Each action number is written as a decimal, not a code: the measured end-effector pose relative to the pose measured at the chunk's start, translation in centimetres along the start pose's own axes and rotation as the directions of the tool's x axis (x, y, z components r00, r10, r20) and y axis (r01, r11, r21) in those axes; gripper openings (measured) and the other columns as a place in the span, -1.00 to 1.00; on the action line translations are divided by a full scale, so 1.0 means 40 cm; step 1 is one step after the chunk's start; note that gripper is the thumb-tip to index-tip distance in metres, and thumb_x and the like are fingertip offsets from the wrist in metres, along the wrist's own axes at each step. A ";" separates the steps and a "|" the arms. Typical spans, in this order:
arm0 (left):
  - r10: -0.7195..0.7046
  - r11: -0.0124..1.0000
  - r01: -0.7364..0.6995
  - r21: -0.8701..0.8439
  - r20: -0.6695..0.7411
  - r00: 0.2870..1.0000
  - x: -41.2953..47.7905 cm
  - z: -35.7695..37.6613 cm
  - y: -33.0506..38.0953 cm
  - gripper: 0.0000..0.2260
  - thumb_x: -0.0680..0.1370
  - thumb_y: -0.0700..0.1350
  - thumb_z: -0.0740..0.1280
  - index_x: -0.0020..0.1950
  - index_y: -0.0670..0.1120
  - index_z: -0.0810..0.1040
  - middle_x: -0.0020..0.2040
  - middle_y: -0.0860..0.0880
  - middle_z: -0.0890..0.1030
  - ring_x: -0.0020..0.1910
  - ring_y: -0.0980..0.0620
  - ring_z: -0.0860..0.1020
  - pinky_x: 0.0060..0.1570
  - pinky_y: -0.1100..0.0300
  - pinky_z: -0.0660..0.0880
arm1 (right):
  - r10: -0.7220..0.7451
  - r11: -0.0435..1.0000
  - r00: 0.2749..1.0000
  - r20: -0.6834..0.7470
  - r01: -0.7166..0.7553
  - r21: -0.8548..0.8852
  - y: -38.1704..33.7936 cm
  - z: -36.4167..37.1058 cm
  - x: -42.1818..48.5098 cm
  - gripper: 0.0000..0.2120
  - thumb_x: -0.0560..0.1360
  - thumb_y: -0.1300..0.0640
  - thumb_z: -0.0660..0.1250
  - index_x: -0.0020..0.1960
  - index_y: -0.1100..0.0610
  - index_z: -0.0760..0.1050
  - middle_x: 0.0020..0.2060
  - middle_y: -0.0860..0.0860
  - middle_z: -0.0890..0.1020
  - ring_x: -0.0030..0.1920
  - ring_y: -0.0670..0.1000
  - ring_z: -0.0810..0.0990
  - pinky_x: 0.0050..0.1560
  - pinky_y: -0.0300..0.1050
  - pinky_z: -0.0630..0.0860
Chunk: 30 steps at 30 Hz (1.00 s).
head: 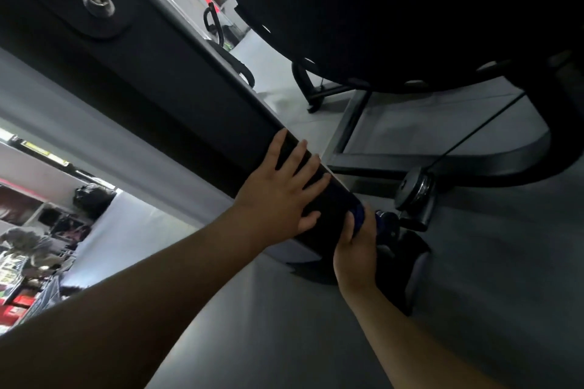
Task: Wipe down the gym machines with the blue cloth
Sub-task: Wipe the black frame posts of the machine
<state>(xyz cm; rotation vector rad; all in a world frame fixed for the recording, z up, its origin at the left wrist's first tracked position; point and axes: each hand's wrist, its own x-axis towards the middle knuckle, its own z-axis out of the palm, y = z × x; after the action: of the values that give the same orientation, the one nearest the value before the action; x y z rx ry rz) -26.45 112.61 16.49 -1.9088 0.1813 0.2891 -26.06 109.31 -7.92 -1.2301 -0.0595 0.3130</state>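
Closest to me is my left forearm, which reaches in from the lower left. At its end, my left hand (281,189) lies flat on the black beam (158,79) of the gym machine, with the fingers straight and spread and the thumb out to the side, holding nothing. The beam slants from the upper left down toward the floor (474,278), and a bolt (98,0) sits in a plate near its upper end.

Just below the left hand, my right hand (355,253) grips the blue cloth (359,214), fingers and thumb curled round it. The cloth is bunched against the lower end of the beam, and only a small fold of it shows past my thumb.

Just beyond the cloth is a small black pulley (415,189), with a thin cable (474,129) running up from it to the right. A big dark round pad (379,9) fills the upper right.
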 end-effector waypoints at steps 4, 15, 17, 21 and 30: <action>0.000 1.000 0.001 0.023 -0.014 1.000 0.007 0.015 0.002 -0.31 0.68 0.41 0.00 0.72 0.09 0.29 0.69 -0.17 0.30 0.70 -0.36 0.16 0.58 -0.54 -0.13 | -0.105 0.994 0.994 0.019 0.105 0.017 -0.051 0.012 -0.001 -0.50 0.76 -0.17 0.18 0.66 -0.09 0.24 0.51 -0.23 0.35 0.48 -0.37 0.32 0.48 -0.40 0.28; 0.001 0.999 0.001 0.036 -0.047 0.999 0.013 0.024 0.008 -0.32 0.68 0.40 0.05 0.70 0.07 0.34 0.66 -0.18 0.36 0.67 -0.35 0.22 0.59 -0.55 -0.14 | -0.096 0.991 0.995 0.012 0.094 0.100 -0.051 0.028 0.003 -0.52 0.77 -0.15 0.19 0.65 -0.08 0.27 0.59 -0.07 0.39 0.60 -0.02 0.38 0.60 0.01 0.37; -0.003 0.999 0.004 0.036 -0.040 0.999 0.012 0.017 0.005 -0.33 0.68 0.40 0.05 0.70 0.08 0.34 0.66 -0.18 0.36 0.68 -0.34 0.21 0.59 -0.54 -0.15 | -0.158 0.985 0.986 0.053 0.154 0.075 -0.037 0.013 -0.012 -0.51 0.78 -0.09 0.21 0.68 -0.07 0.24 0.63 -0.12 0.34 0.64 -0.08 0.31 0.62 -0.11 0.31; -0.016 1.000 0.017 0.012 -0.035 0.999 0.011 0.005 0.004 -0.35 0.68 0.38 0.10 0.67 0.08 0.40 0.64 -0.17 0.41 0.66 -0.34 0.27 0.59 -0.54 -0.09 | 0.098 0.995 0.992 -0.079 -0.099 -0.009 0.102 -0.047 -0.011 -0.45 0.76 -0.28 0.10 0.69 -0.13 0.19 0.65 0.00 0.34 0.64 0.06 0.33 0.61 0.22 0.36; -0.047 0.997 0.044 -0.069 -0.052 0.998 0.031 -0.005 0.094 -0.39 0.70 0.30 0.11 0.66 0.01 0.39 0.65 -0.18 0.38 0.68 -0.31 0.24 0.62 -0.48 -0.07 | -0.164 0.986 0.983 0.084 0.164 0.004 0.048 -0.039 0.002 -0.47 0.79 -0.10 0.17 0.72 -0.04 0.18 0.68 -0.10 0.28 0.68 -0.10 0.24 0.65 0.00 0.32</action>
<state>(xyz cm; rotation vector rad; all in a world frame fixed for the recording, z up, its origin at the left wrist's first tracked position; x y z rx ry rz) -26.22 111.12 12.84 -1.9867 0.1653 0.2164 -26.06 108.47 -10.26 -1.2069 -0.2325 0.2207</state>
